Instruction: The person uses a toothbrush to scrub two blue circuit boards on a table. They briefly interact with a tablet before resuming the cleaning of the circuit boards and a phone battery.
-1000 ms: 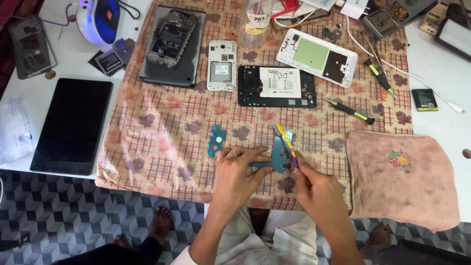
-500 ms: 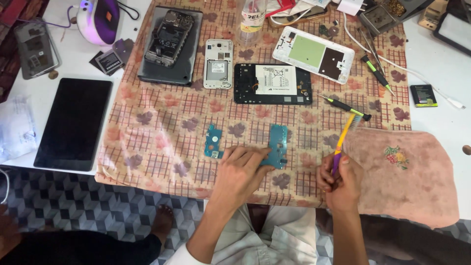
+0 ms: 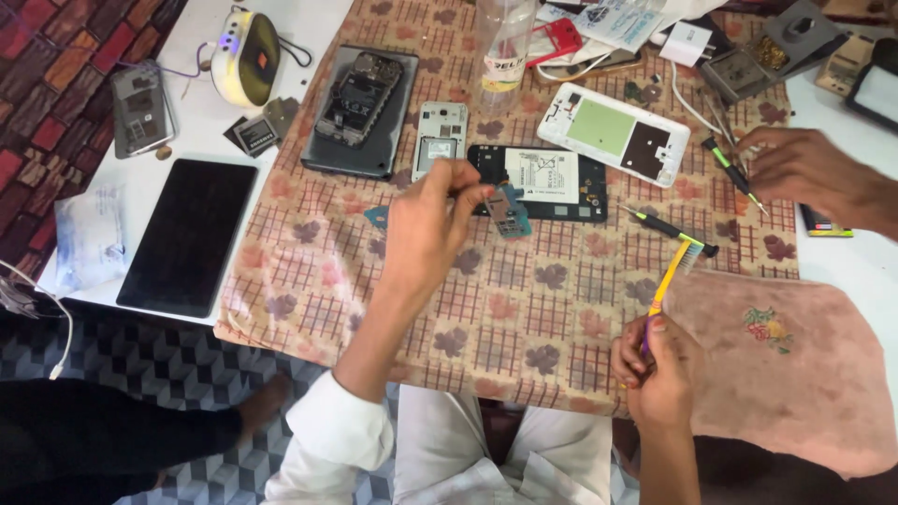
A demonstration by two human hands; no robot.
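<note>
A patterned cloth (image 3: 524, 309) covers the tabletop. The left hand (image 3: 426, 229) pinches a small circuit board (image 3: 506, 211), lifted for inspection; the right hand (image 3: 655, 369) clasps a yellow toothbrush (image 3: 670, 281), bristles up, near the front edge.

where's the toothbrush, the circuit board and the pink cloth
toothbrush (image 3: 670, 281): head view, yellow handle
circuit board (image 3: 506, 211): head view, its teal face below the left fingers
pink cloth (image 3: 795, 374): head view, bare middle

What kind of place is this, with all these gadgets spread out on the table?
Probably a small phone repair bench. Opened phones lie on a patterned cloth, small screwdrivers sit beside them, and the left hand lifts a bare circuit board while the right hand holds a yellow brush.
</note>
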